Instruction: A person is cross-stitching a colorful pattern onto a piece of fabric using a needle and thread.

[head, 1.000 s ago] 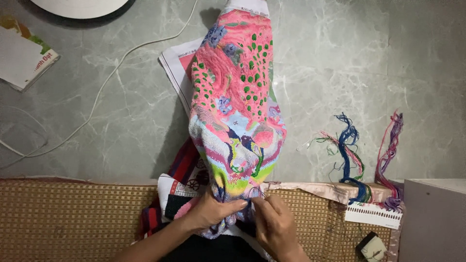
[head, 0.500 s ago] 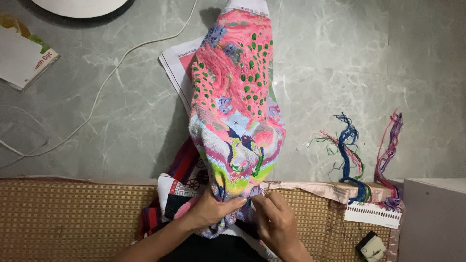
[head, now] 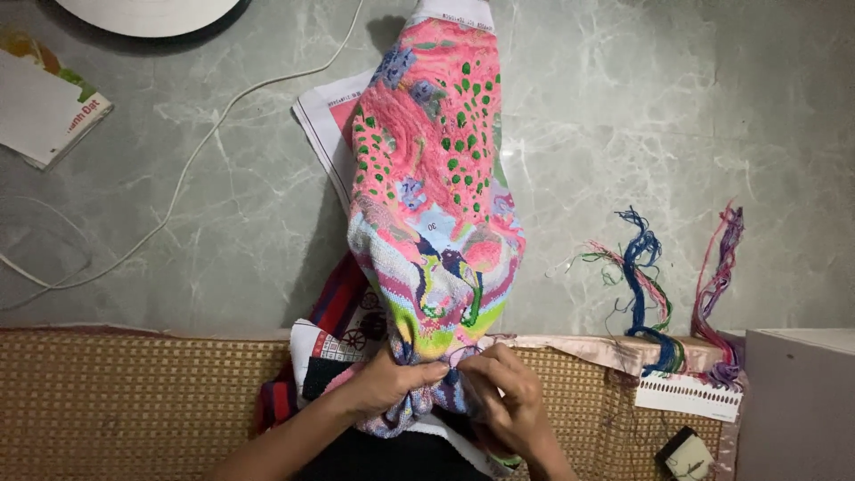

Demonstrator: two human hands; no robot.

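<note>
Head view, looking straight down. A long embroidered cloth (head: 432,205), mostly pink with green spots and blue flowers, runs from 12 o'clock down to the hands at 6 o'clock, lying over a printed pattern sheet (head: 322,125) on the grey marble floor (head: 623,116). The left hand (head: 392,385) bunches the cloth's lower end in a closed grip; the right hand (head: 508,403), touching it from 3 o'clock, pinches the fabric edge. Both rest above a woven rattan mat (head: 125,401). At 3 o'clock, bundles of coloured thread (head: 646,285) hang from a punched card (head: 688,394). A white cable (head: 191,160) curves at 10 o'clock, near a booklet (head: 44,111).
</note>
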